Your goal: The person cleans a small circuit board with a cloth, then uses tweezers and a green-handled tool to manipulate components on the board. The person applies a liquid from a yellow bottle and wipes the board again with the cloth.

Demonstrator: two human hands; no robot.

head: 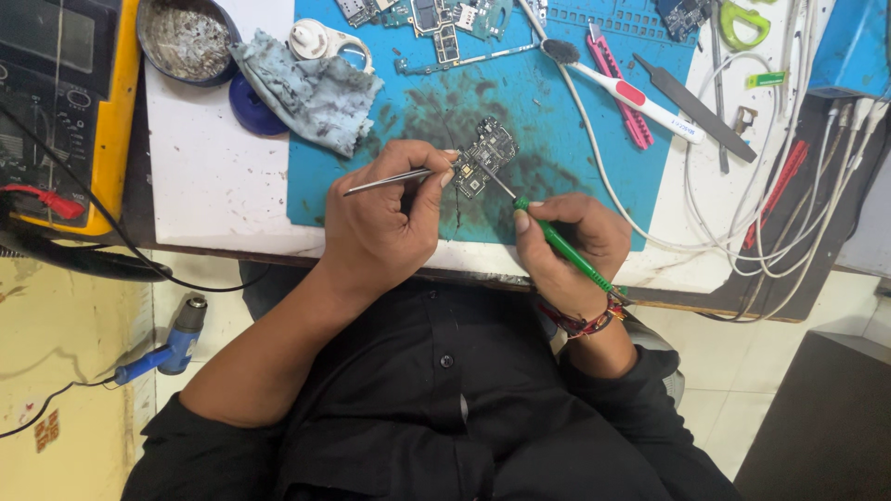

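While our right hand (pixel 566 246) is curled tight around the green-handled probe (pixel 566 249), we judge that the wrist should rest on the near table edge (pixel 232 243), so that only the fingers steer the thin metal tip. Our left hand (pixel 380 218) is closed too, thumb and forefinger pinching steel tweezers (pixel 394 179) whose points press the near-left edge of the small circuit board (pixel 484 158). A light, steady pinch seems best here; too much force could skate the board across the mat.

That board lies on the blue work mat (pixel 603 167), just beyond both hands, turned at a slant, with the probe tip meeting its near-right edge. It is dark, irregular in outline, and crowded with tiny silvery parts; finer detail is too small for us to tell. Around it the mat is smeared with dark residue.

Farther off we see a grimy blue-grey cloth (pixel 311 88), a white brush with a red band (pixel 631 96), a pink utility knife (pixel 620 116) and more boards (pixel 436 23) at the far edge. A yellow multimeter (pixel 70 102) sits far left.
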